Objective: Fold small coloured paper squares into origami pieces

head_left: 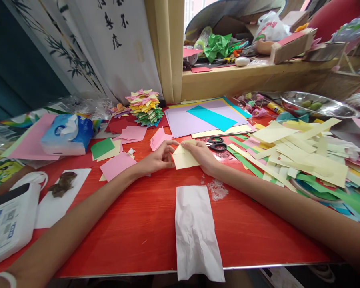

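- Yellow paper [186, 161]: up between the two hands, roughly mid-desk [129, 236], well in from the left and right edges. Slanted edge at its upper left, reads as a folded flap. Can't tell if its bottom edge touches the desk.
- Step in hand (my read): folding, crease being set at the top.
- Next move calls for: flap edges lined up, then a firm fingertip run along the crease. Risk would be the paper skewing if only one side is held.
- Right hand [205, 155]: pinching the paper at its upper right, thumb flat on the near face. Other fingers mostly hidden, so no call on their spread.
- Left hand [157, 157]: fingers curled, index and thumb apart, tips right at the paper's left edge. Can't tell if they grip or only touch.
- Scissors [218, 147]: just beyond the right hand, handles toward the desk's right edge (blades partly hidden).
- Crumpled white paper [198, 234]: nearer the person, hanging over the desk's near edge.
- Pink square [119, 165] and green square [102, 148]: left of the left hand, toward the desk's left edge.
- Paper strips [306, 156]: loose heap along the desk's right side.
- Folded-paper tower [144, 109]: by the desk's far edge, left of the purple sheet [177, 121].
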Demonstrator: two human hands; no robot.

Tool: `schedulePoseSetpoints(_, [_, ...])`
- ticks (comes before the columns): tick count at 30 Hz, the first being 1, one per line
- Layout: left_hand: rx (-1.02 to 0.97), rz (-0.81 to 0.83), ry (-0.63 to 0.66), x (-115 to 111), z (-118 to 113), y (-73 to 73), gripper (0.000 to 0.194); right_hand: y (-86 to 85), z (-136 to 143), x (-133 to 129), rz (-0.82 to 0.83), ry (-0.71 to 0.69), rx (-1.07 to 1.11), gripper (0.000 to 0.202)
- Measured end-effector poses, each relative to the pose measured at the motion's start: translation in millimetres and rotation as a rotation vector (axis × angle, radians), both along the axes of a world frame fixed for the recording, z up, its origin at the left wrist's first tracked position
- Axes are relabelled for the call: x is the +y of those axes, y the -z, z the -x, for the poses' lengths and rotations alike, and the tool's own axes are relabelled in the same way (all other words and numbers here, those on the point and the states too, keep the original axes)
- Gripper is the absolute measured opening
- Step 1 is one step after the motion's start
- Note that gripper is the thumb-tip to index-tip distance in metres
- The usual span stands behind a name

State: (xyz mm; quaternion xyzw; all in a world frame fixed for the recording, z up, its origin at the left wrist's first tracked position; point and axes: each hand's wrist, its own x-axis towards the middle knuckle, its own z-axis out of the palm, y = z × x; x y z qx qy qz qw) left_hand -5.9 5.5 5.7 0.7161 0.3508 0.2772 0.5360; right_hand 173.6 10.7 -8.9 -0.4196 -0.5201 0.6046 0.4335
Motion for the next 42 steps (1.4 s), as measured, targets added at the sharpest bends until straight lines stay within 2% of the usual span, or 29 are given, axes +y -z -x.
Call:
schedulePoseSetpoints(2, [-0.005,0.030,0.018,0,0,-0.5,0.056,-0.4,0,0,0.023,0.016,0.018,0.027])
schedulePoseSetpoints(3, [-0.024,0.038,0.008,0,1,-0.9,0.054,-1.0,0,0,0.026,-0.008,0.002,0.028])
schedulePoseSetpoints(7, [-0.057,-0.020,-0.089,0,1,-2.5,0.030,-5.5,1,-5,-0.109,-0.245,-0.219,0.030])
schedulePoseSetpoints(10, [0.020,-0.097,-0.142,-2,-2,-2.1,0.027,-9.5,1,-9,-0.225,-0.341,-0.358,0.033])
schedulePoseSetpoints(15, [0.063,-0.237,-0.253,-5,-4,0.4,0.024,-12.9,1,-11,-0.186,-0.367,-0.336,0.031])
schedulePoseSetpoints(21, [0.162,-0.340,-0.262,-9,-3,-2.8,0.019,-9.9,2,-7,-0.194,-0.353,-0.332,0.031])
schedulePoseSetpoints(26, [0.179,-0.322,-0.187,-9,-3,-4.3,0.016,-8.5,1,-4,-0.217,-0.353,-0.350,0.035])
schedulePoseSetpoints(29, [0.157,-0.327,-0.206,-9,-4,-3.5,0.015,-10.1,3,-5,-0.206,-0.354,-0.327,0.032])
schedulePoseSetpoints(36, [-0.180,-0.217,-0.624,-3,-1,1.1,0.019,-13.4,4,-5,-0.058,-0.174,0.103,0.037])
schedulePoseSetpoints(39, [-0.292,-0.211,-0.793,6,4,6.5,0.019,-14.1,4,-4,-0.031,-0.221,0.160,0.038])
schedulePoseSetpoints(42, [-0.389,-0.234,-0.974,14,9,12.6,0.019,-13.1,5,-5,-0.036,-0.323,0.065,0.041])
